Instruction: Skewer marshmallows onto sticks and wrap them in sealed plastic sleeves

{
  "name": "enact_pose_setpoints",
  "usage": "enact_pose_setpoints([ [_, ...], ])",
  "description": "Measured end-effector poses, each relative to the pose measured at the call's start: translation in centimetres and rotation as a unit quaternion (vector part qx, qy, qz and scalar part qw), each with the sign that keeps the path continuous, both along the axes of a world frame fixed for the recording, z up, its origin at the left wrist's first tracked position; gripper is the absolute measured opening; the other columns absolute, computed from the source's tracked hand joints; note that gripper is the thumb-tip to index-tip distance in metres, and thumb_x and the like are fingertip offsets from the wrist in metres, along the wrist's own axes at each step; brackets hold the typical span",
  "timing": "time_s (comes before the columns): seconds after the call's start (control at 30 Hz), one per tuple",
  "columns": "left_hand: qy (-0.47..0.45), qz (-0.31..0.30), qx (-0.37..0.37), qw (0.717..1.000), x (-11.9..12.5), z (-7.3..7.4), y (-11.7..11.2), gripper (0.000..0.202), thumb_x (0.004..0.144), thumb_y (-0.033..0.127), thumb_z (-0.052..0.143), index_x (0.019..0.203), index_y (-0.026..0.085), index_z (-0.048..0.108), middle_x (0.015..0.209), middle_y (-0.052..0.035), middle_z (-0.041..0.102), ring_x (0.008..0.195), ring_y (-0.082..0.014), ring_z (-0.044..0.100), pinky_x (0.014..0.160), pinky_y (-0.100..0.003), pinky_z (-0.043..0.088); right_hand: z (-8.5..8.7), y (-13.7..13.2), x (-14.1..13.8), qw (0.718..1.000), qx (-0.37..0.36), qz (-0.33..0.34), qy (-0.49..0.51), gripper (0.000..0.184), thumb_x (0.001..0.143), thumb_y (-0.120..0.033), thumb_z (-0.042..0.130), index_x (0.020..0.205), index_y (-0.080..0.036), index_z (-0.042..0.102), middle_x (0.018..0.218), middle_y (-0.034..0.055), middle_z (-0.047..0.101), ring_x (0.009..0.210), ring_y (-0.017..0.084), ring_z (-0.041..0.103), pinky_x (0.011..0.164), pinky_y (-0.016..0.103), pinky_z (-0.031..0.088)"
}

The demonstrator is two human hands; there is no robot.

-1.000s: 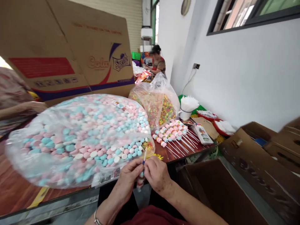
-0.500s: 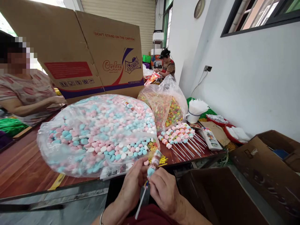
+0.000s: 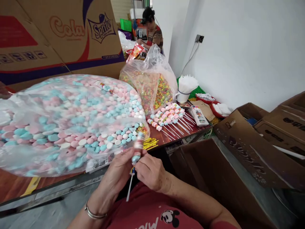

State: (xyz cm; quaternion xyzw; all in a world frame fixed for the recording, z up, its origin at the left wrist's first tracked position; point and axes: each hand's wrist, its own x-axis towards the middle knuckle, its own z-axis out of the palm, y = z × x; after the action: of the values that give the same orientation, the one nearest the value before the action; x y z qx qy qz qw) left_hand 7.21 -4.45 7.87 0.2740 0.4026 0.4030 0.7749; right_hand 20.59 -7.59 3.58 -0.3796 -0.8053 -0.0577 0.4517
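Observation:
A wrapped marshmallow skewer (image 3: 138,147) stands tilted between my hands, its candy end up and its white stick pointing down toward my lap. My left hand (image 3: 118,170) is closed on the skewer from the left. From the right, the bent fingers of my right hand (image 3: 151,171) pinch at the bottom of the wrapper, where a small colourful tie (image 3: 132,170) shows. My fingers partly hide that spot. Just beyond my hands lie yellow twist ties (image 3: 150,143). Several unwrapped marshmallow skewers (image 3: 169,115) rest in a pile farther right.
A large clear bag of marshmallows (image 3: 71,127) covers the table's left side, a wrapped skewer (image 3: 105,87) on top. Behind stands a bag of gummy rings (image 3: 156,87). A white cup (image 3: 183,96) holds white sticks. Cardboard boxes (image 3: 243,149) stand right; another person (image 3: 154,33) sits behind.
The view has turned right and down, so the person at the left is out of sight. Both hands keep hold of the wrapped skewer, with little change in grip.

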Motion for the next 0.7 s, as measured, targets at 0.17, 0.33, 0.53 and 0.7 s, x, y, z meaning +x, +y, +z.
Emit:
enact_pose_setpoints([
  [0.17, -0.022, 0.181, 0.082, 0.98, 1.3, 0.9, -0.1, 0.034, 0.053, 0.024, 0.09, 0.081, 0.015, 0.072, 0.08, -0.0027, 0.073, 0.079, -0.0172, 0.068, 0.077, -0.028, 0.057, 0.1, -1.0, -0.8, 0.973, -0.165, 0.033, 0.161, 0.023, 0.1, -0.019, 0.038, 0.087, -0.018, 0.058, 0.078, 0.0045, 0.06, 0.072, 0.015, 0.057, 0.07, 0.025, 0.05],
  [0.33, -0.031, 0.24, 0.131, 0.961, 2.4, 0.7, -0.5, 0.026, 0.062, 0.02, 0.084, 0.082, 0.018, 0.068, 0.081, 0.0015, 0.07, 0.087, -0.0161, 0.068, 0.088, -0.03, 0.055, 0.8, -1.5, -0.7, 0.955, -0.272, 0.023, 0.118, 0.018, 0.098, -0.025, 0.041, 0.103, -0.017, 0.056, 0.091, 0.0089, 0.065, 0.083, 0.019, 0.061, 0.077, 0.031, 0.051],
  [0.53, -0.028, 0.188, 0.179, 0.965, 2.8, 1.0, -0.3, 0.039, 0.064, 0.022, 0.08, 0.099, 0.019, 0.065, 0.084, -0.0009, 0.069, 0.076, -0.02, 0.069, 0.073, -0.035, 0.058, -0.8, -1.1, 1.0, 0.95, -0.282, 0.01, 0.131, 0.022, 0.097, -0.022, 0.038, 0.078, -0.022, 0.05, 0.067, -0.001, 0.054, 0.06, 0.013, 0.05, 0.061, 0.022, 0.043],
  [0.7, -0.022, 0.188, 0.163, 0.968, 2.7, 1.7, 0.9, 0.033, 0.064, 0.017, 0.076, 0.094, 0.018, 0.061, 0.064, 0.0038, 0.058, 0.055, -0.012, 0.055, 0.054, -0.024, 0.049, -1.0, -1.2, 2.1, 0.95, -0.27, 0.012, 0.157, 0.016, 0.098, -0.025, 0.043, 0.094, -0.019, 0.057, 0.08, 0.0033, 0.061, 0.069, 0.015, 0.056, 0.066, 0.024, 0.047],
])
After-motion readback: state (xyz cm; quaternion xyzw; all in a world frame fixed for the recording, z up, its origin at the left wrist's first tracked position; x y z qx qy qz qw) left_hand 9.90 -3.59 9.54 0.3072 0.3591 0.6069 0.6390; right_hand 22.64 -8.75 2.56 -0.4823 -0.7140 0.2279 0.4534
